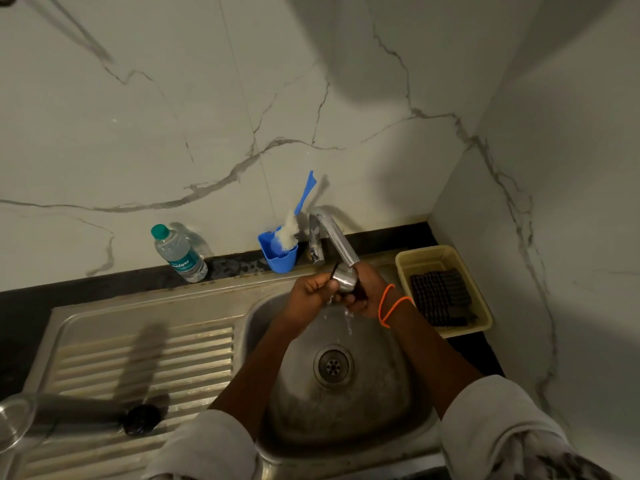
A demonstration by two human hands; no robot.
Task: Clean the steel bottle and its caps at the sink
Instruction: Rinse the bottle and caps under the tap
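- Both your hands meet under the tap (334, 237), above the sink bowl (381, 403).
- Your left hand (311, 287) has its fingers curled in; they seem to pinch a thin black loop at the edge of the steel cap (344, 280), though the grip itself is too small to read clearly.
- Your right hand (367, 292) wraps its fingers round the steel cap from the right side and holds it just below the spout.
- The cap is a small shiny steel cup, tilted, with a dark part beneath it against your right palm.
- Water drips from your hands into the bowl, falling near the drain (333, 366).
- Orange threads (391, 304) circle your right wrist.
- The steel bottle (79, 408) lies on its side on the ribbed draining board (145, 351), well apart from your hands, with its dark mouth pointing toward the bowl.
- A round black cap (142, 419) sits at the bottle's mouth end; whether it touches the bottle, you cannot tell.
- A clear glass (14, 424) shows at the left edge, next to the bottle's base.
- On the dark worktop (20, 306) behind the sink stands a plastic water bottle (178, 252) with a green lid.
- A blue holder (278, 252) just left of the tap carries a bottle brush (294, 220) with white bristles and a blue handle, leaning right.
- A cream basket (483, 313) to the right of the sink holds a dark scrub pad (441, 296).
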